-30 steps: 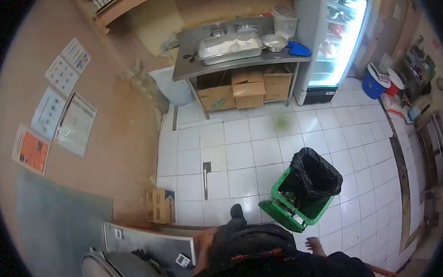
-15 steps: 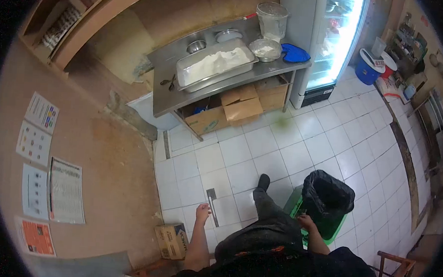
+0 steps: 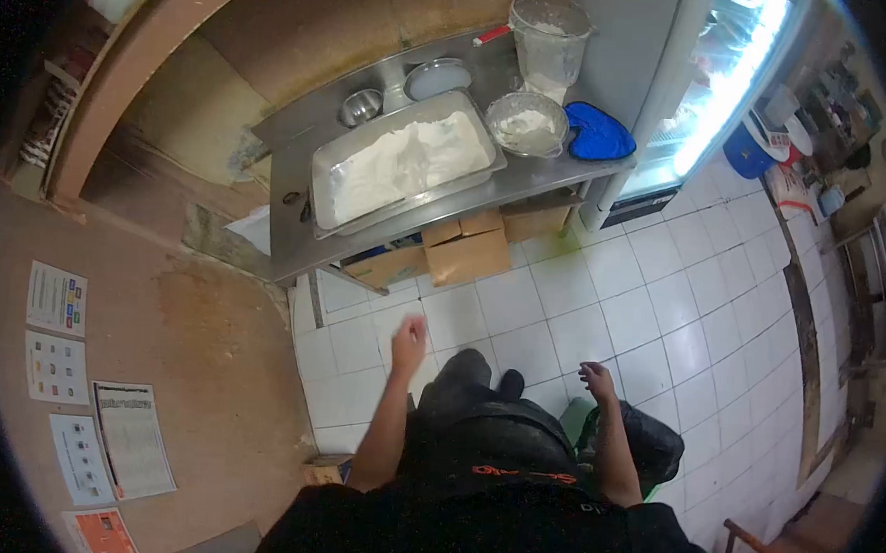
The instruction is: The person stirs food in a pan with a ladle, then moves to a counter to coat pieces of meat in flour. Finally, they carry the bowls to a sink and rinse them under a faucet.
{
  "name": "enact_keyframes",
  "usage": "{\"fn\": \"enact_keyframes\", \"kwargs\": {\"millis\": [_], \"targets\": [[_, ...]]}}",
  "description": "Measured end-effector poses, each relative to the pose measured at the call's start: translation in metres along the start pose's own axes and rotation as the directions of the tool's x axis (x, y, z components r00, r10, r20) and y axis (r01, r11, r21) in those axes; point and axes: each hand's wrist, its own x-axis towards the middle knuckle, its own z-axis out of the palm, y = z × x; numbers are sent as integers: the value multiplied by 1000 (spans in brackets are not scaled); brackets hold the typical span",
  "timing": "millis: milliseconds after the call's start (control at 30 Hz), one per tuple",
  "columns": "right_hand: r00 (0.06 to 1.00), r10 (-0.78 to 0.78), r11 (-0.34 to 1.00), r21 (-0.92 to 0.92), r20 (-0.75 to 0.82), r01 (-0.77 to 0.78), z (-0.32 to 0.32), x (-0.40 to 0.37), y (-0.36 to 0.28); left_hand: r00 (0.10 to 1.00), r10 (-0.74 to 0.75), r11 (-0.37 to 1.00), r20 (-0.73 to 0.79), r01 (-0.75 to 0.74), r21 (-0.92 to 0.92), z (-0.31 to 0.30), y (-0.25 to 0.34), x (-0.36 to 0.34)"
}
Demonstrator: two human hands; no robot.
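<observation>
Hands both empty before the steel table [image 3: 288, 218]

Your left hand [image 3: 409, 337] is loosely open and grips nothing, raised over the white floor tiles [image 3: 581, 324] near the table's front edge. Your right hand [image 3: 595, 377] is slack-fingered and empty too, just above the black-bagged bin [image 3: 655, 443] beside your forearm. On the table lies a tray of flour [image 3: 404, 159], with a bowl [image 3: 526, 121] and blue mitt [image 3: 596, 134] to its right. Cardboard boxes [image 3: 469, 256] sit beneath.

Fisheye view, black vignetted corners; glare from lit fridge [image 3: 734, 71] upper right; dim brown wall left; slight blur.
</observation>
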Motion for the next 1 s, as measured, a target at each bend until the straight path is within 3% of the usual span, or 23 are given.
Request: {"fn": "enact_keyframes", "kwargs": {"millis": [33, 67, 100, 133, 200, 267, 300, 333, 400, 433, 500, 567, 633, 667, 733, 767, 833, 867, 900, 967, 1000], "targets": [[999, -37, 999, 1, -2, 37, -3, 4, -25, 988, 75, 993, -137, -87, -85, 2, 15, 42], [995, -97, 995, -14, -4, 97, -7, 10, -48, 973, 97, 988, -209, -120, -98, -10, 52, 79], [989, -151, 988, -22, -7, 150, -8, 12, -68, 944, 197, 975, -264, -217, -46, -11, 50, 127], [991, -126, 992, 13, -39, 126, -8, 16, -88, 919, 208, 956, -335, -263, -128, -13, 67, 167], [987, -145, 989, 19, -72, 147, -8, 24, -128, 943, 184, 979, -279, -200, -29, -15, 82, 246], [977, -182, 981, 46, -108, 188, -8, 37, -156, 968, 146, 969, -205, -98, 227, -11, 93, 312], [977, -177, 983, 35, -120, 183, -7, 45, -173, 970, 141, 972, -198, -98, 212, -4, 99, 337], [976, -170, 982, 65, -138, 180, -5, 53, -190, 968, 14, 939, -252, 74, 337, 2, 104, 358], [975, -161, 981, 79, -156, 175, 6, 63, -234, 909, -227, 791, -349, 381, 479, 13, 100, 391], [976, -157, 983, 68, -152, 168, 12, 69, -260, 907, -239, 789, -348, 390, 475, 18, 94, 406], [965, -218, 967, 101, -145, 234, 26, 84, -311, 898, -438, 732, 32, 336, 593, 26, 81, 428], [965, -226, 966, 101, -130, 239, 37, 114, -345, 914, -395, 759, 88, 271, 592, 34, 70, 437], [925, -377, 925, -56, -36, 375, 44, 139, -372, 960, -277, 835, -40, 261, 485, 35, 62, 437], [916, -401, 914, -90, -30, 397, 47, 144, -392, 958, -287, 829, -30, 264, 493, 29, 64, 433], [914, -406, 906, -139, -9, 401, 51, 149, -433, 923, -353, 889, -150, 381, 254, 9, 76, 428], [915, -404, 906, -137, -3, 399, 50, 161, -440, 921, -357, 886, -153, 386, 257, 2, 78, 427], [880, -473, 869, -143, 41, 474, 45, 183, -443, 971, -57, 911, -234, 147, 386, -7, 81, 421], [890, -449, 884, -110, 72, 455, 44, 191, -449, 979, 40, 946, -200, 27, 323, -10, 86, 418], [891, -447, 884, -109, 81, 454, 42, 197, -454, 978, 33, 945, -204, 36, 326, -4, 87, 419], [894, -430, 888, -116, 130, 444, 40, 206, -466, 949, 306, 943, 71, -313, 117, 19, 90, 431], [877, -454, 861, -177, 159, 478, 38, 214, -469, 917, 356, 921, 180, -377, 100, 35, 92, 438]]}}
